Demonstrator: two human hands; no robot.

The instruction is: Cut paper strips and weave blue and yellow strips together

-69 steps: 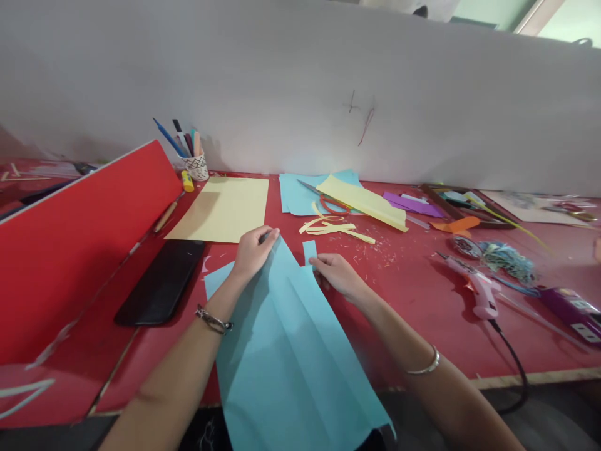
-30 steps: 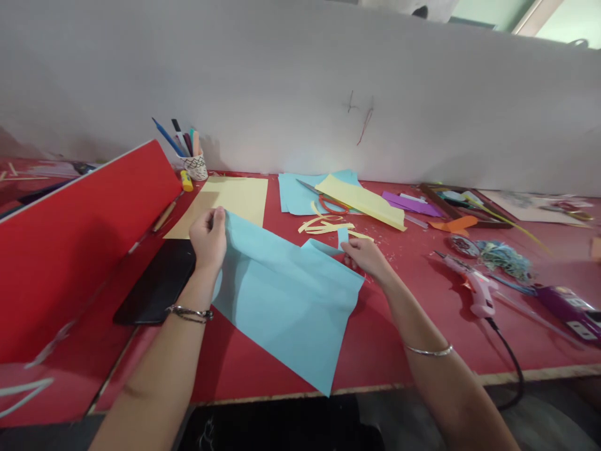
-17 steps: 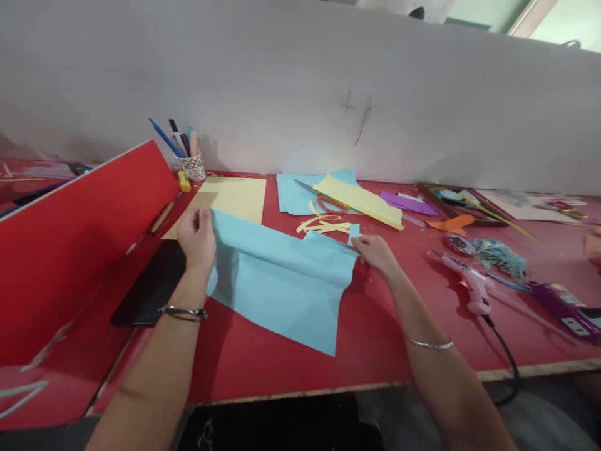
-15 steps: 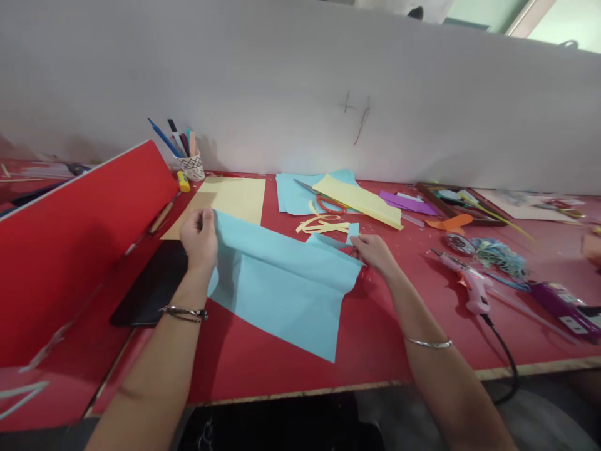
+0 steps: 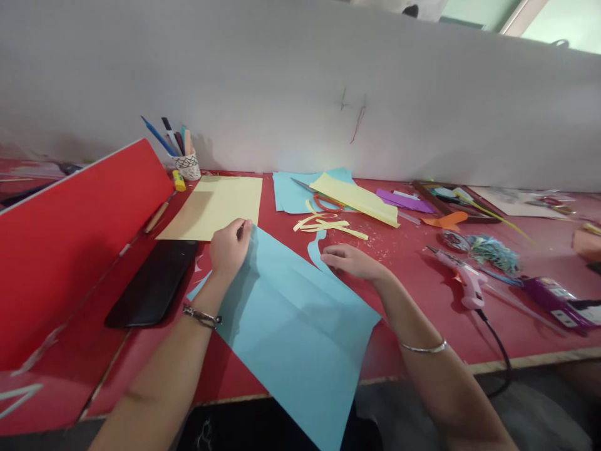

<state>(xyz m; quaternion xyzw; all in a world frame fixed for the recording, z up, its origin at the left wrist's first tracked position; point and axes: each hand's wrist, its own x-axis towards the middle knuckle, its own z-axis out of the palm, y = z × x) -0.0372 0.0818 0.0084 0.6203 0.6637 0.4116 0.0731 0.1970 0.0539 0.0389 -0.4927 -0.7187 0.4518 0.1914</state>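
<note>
A large light-blue sheet of paper (image 5: 300,319) lies slanted across the table, its lower corner hanging over the front edge. My left hand (image 5: 230,249) is closed on the sheet's upper left corner. A narrow, curved blue paper strip (image 5: 315,249) rises at the sheet's far edge. My right hand (image 5: 352,260) has its fingers pinched at this strip; whether the strip still joins the sheet is hidden. Beyond it are curled yellow paper strips (image 5: 323,224) and orange-handled scissors (image 5: 327,203), partly under a folded yellow paper (image 5: 357,199).
A black phone (image 5: 153,285) and a red board (image 5: 79,250) are on the left. A pen cup (image 5: 188,166) stands behind a yellow sheet (image 5: 220,203). To the right lie a pink glue gun (image 5: 464,275), a purple power strip (image 5: 556,300) and a tray (image 5: 455,203).
The blue sheet has turned and come down toward the front edge. My left hand has moved right; my right hand has moved left along the strip, which now curves upward.
</note>
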